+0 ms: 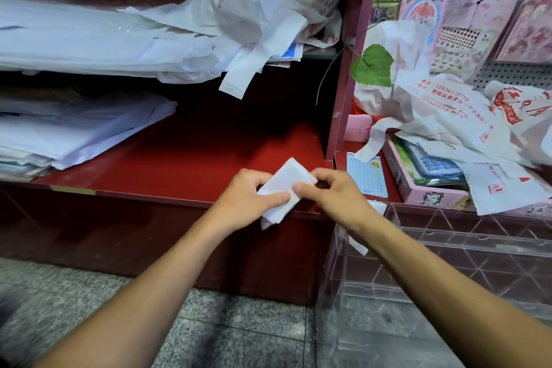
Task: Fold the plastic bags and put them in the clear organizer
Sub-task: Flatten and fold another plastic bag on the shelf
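— White plastic, folded down to a small packet: that is the bag (282, 185) you have between your hands, held just above the front edge of the red shelf (185, 158).

— How are my hands set on it?

— Your left hand (243, 203) grips the lower left part, thumb lying flat across the top face and the other fingers curled underneath. Your right hand (334, 194) pinches the right edge between thumb and curled fingers. Both are clamped on the same bag, and the two thumb tips nearly meet.

— And the organizer?

— The clear organizer (448, 248) stands low on your right, just under your right forearm. You can see its diagonal dividers forming triangular cells. Something white lies near its left wall, but I cannot tell whether that is inside a cell or behind it.

— What else is around me?

— More white bags with red print are heaped loosely on the right (466, 116), draped over a pink box (430, 188) that holds a calculator (436, 166). A light blue card (369, 176) lies on the shelf just beside your right hand. A crumpled pile of bags (254, 24) sits on the upper shelf, with flat stacks of white sheets (74, 125) to your left. A green leaf (373, 66) hangs by the upright post.
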`<control>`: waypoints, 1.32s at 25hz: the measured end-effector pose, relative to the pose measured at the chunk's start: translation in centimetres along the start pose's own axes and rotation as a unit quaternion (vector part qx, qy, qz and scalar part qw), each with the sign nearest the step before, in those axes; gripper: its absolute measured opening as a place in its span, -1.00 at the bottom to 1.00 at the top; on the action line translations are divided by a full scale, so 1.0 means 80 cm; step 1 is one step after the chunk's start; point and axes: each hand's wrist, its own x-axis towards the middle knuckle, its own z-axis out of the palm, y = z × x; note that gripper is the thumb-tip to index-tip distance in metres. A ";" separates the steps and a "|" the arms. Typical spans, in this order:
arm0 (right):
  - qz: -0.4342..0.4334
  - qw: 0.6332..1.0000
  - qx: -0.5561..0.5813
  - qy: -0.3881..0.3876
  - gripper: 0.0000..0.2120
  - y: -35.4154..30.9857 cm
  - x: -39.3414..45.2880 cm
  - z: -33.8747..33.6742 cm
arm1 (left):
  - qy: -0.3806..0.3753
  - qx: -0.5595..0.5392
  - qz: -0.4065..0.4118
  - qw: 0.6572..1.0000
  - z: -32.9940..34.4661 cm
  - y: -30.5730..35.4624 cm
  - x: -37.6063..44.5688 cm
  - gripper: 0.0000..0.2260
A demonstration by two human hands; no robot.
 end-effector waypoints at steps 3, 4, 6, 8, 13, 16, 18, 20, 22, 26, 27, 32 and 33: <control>0.071 0.976 0.204 0.036 -0.82 -0.023 -0.016 -0.025 | -0.012 -0.125 -0.054 0.991 0.018 0.033 -0.002 -0.94; 0.084 0.966 0.244 0.033 -0.85 -0.028 -0.022 -0.032 | 0.008 -0.178 -0.070 0.981 0.029 0.044 -0.002 -0.95; 0.102 0.963 0.250 0.012 -0.93 -0.032 -0.034 -0.042 | 0.048 -0.266 -0.096 0.958 0.052 0.069 0.002 -0.95; 0.124 0.965 0.229 0.026 -0.93 -0.027 -0.045 -0.056 | 0.048 -0.306 -0.119 0.943 0.076 0.087 0.006 -0.92; 0.152 0.943 0.206 0.212 -0.88 -0.008 -0.057 -0.128 | 0.085 0.011 0.045 0.995 0.114 0.084 0.007 -0.88; 0.144 0.940 0.148 0.273 -0.90 0.008 -0.065 -0.163 | -0.018 0.170 0.117 0.978 0.126 0.077 0.006 -0.80; 0.137 0.947 0.146 0.251 -0.91 0.014 -0.071 -0.170 | -0.092 0.191 0.114 0.971 0.133 0.077 0.006 -0.66; 0.123 0.960 0.150 0.202 -0.90 0.020 -0.077 -0.172 | -0.124 0.199 0.106 0.966 0.143 0.077 0.012 -0.38; 0.094 0.974 0.112 0.176 -0.84 0.029 -0.078 -0.174 | -0.130 0.150 0.043 0.979 0.150 0.079 0.019 -0.19; 0.028 0.989 -0.009 0.146 -0.72 0.038 -0.075 -0.173 | -0.127 0.042 -0.039 0.990 0.153 0.071 0.032 -0.11; 0.011 0.990 -0.052 0.132 -0.71 0.039 -0.075 -0.171 | -0.127 0.034 -0.044 0.990 0.153 0.071 0.033 -0.13; -0.062 0.970 -0.223 0.071 -0.71 0.038 -0.067 -0.161 | -0.127 0.045 -0.038 0.990 0.149 0.065 0.037 -0.22; -0.066 0.967 -0.240 0.057 -0.70 0.036 -0.065 -0.160 | -0.130 0.046 -0.031 0.990 0.149 0.064 0.037 -0.27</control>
